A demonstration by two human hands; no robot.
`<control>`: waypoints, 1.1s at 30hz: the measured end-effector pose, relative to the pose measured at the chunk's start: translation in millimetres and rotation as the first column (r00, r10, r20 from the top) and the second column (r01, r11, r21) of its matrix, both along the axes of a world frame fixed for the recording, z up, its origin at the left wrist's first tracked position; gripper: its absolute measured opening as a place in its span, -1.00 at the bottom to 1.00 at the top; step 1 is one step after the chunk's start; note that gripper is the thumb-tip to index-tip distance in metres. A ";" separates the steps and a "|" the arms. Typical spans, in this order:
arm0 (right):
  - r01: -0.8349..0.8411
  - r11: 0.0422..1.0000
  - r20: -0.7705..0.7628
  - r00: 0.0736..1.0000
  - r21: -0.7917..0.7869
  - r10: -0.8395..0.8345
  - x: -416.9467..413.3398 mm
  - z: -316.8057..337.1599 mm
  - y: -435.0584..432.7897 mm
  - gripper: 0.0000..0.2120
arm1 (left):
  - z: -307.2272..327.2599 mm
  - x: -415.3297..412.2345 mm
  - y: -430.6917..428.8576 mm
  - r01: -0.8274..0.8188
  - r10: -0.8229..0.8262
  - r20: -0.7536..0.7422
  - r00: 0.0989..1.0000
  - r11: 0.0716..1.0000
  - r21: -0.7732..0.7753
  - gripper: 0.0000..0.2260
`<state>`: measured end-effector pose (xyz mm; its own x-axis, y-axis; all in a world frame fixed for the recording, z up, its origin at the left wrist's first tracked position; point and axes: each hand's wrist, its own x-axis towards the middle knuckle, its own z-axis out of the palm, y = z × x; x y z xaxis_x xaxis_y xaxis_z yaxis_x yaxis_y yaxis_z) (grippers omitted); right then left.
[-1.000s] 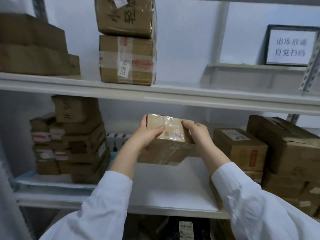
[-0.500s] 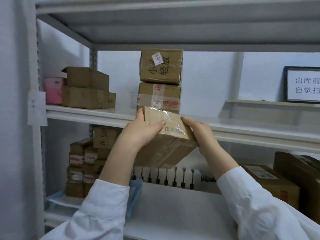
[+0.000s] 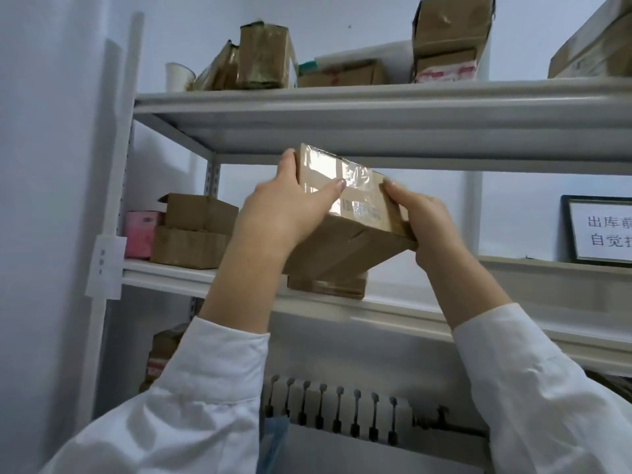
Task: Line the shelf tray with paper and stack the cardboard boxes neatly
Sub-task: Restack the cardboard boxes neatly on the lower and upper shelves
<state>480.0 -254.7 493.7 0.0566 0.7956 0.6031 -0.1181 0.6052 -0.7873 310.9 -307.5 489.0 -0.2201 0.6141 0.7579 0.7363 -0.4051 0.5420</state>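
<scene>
I see a grey metal rack [image 3: 342, 107] filling the view, top shelf loaded, middle shelf [image 3: 164, 275] partly loaded. White sleeves reach up from below.

The held cardboard box [image 3: 355, 234] is raised in front of the gap between the middle and top shelves. It is tilted, with its taped, labelled face toward me. It sits right above a lower box [image 3: 328, 285] standing on the middle shelf; I can't tell if they touch.

The left hand [image 3: 284, 213] grips the box's left side, fingers curled behind and thumb laid across the taped face. The right hand [image 3: 427, 224] clamps the right edge, thumb on the face and fingers wrapped under.

A two-box stack [image 3: 191, 234] sits at the left of the middle shelf, its upper box with a flap up. On the top shelf there is a tall box [image 3: 448, 39] at right and a taped brown box [image 3: 265, 56] at left. A framed sign [image 3: 602, 230] stands at far right, cut by the frame edge. A pink packet [image 3: 140, 234] is just beside the stack, on its left. A paper cup [image 3: 178, 77] is at the top shelf's left end.
</scene>
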 end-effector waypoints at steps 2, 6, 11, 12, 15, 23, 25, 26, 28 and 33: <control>-0.037 0.998 -0.028 0.999 0.060 0.038 -2.4 13.2 -3.0 -0.83 | 14.6 0.5 -7.7 -0.038 0.040 -0.028 0.999 0.997 0.066 -0.31; -0.075 0.981 -0.054 0.995 0.180 0.086 -6.1 35.1 -1.0 -0.81 | 39.7 -1.5 -14.3 -0.020 0.038 -0.073 0.997 0.974 0.225 -0.31; -0.117 0.953 -0.123 0.980 0.281 0.157 -7.9 59.1 8.1 -0.83 | 64.7 -5.8 11.9 0.167 -0.149 -0.078 0.986 0.922 0.351 -0.31; -0.110 0.950 -0.125 0.980 0.293 0.152 -7.7 63.2 12.9 -0.83 | 67.5 -6.4 21.6 0.213 -0.200 -0.075 0.977 0.905 0.368 -0.30; -0.055 0.947 -0.118 0.988 0.316 0.097 -4.5 70.8 28.3 -0.82 | 69.7 -6.6 49.2 0.322 -0.318 -0.074 0.945 0.868 0.378 -0.29; 0.037 0.950 -0.089 0.996 0.310 -0.009 -3.3 84.7 68.1 -0.90 | 76.5 -12.6 112.7 0.488 -0.501 -0.052 0.864 0.808 0.331 -0.28; 0.067 0.948 -0.076 0.996 0.313 -0.046 -6.1 89.8 77.8 -0.86 | 83.3 -15.2 128.2 0.493 -0.510 -0.032 0.860 0.813 0.310 -0.28; 0.084 0.947 -0.070 0.995 0.310 -0.065 -7.6 93.2 83.7 -0.81 | 87.8 -17.0 137.0 0.495 -0.515 -0.016 0.857 0.816 0.298 -0.28; 0.123 0.953 -0.072 0.992 0.276 -0.108 -10.7 100.2 97.3 -0.66 | 96.2 -20.8 154.5 0.507 -0.535 0.030 0.844 0.815 0.280 -0.28; 0.232 0.955 -0.058 0.973 0.185 -0.225 -19.9 112.7 132.1 -0.59 | 106.1 -26.4 194.0 0.502 -0.541 0.104 0.834 0.825 0.260 -0.31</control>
<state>460.1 -122.6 606.4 0.2476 0.6308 0.7354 0.0147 0.7565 -0.6538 284.5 -113.5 595.1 -0.0472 0.5005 0.8644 0.2879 -0.8219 0.4916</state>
